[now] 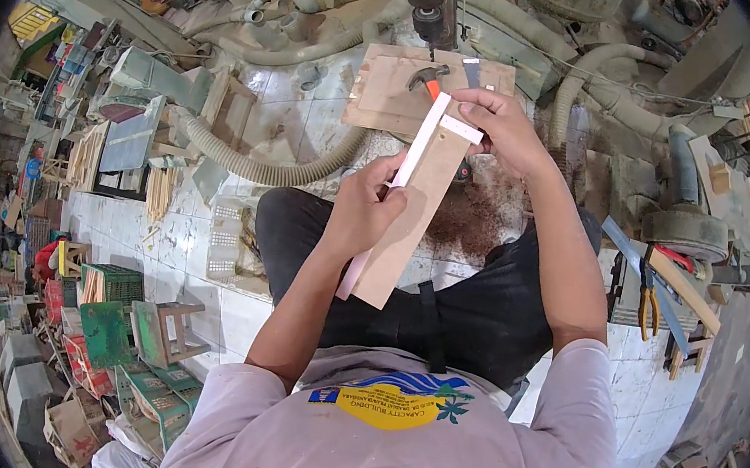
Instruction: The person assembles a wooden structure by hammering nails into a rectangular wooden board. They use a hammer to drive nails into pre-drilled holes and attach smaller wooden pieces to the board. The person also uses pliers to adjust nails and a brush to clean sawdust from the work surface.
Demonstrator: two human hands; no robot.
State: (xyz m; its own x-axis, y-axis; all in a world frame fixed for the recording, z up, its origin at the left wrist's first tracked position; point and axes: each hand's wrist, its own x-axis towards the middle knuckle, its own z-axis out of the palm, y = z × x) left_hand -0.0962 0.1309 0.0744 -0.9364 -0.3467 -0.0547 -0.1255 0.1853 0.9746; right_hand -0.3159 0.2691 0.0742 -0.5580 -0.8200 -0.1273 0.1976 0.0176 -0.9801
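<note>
Above my lap I hold a flat brown wooden board (418,211), tilted with its far end to the right. A long pale wooden strip (422,140) runs along its left edge, and a short pale strip (461,130) lies across its far end. My left hand (369,206) is closed round the long strip and the board's left side, thumb on top. At the far end my right hand (504,133) pinches the short strip; some of its fingertips are hidden behind the wood. Just beyond, a claw hammer (427,77) with an orange handle rests on a wooden work board (381,88).
A drill press (430,16) stands over the work board. To my right lie a handsaw (629,247) and pliers (648,304). Ribbed hose (263,167) curves across the tiled floor at left, near a white plastic crate (225,241). Sawdust (469,212) covers the floor ahead.
</note>
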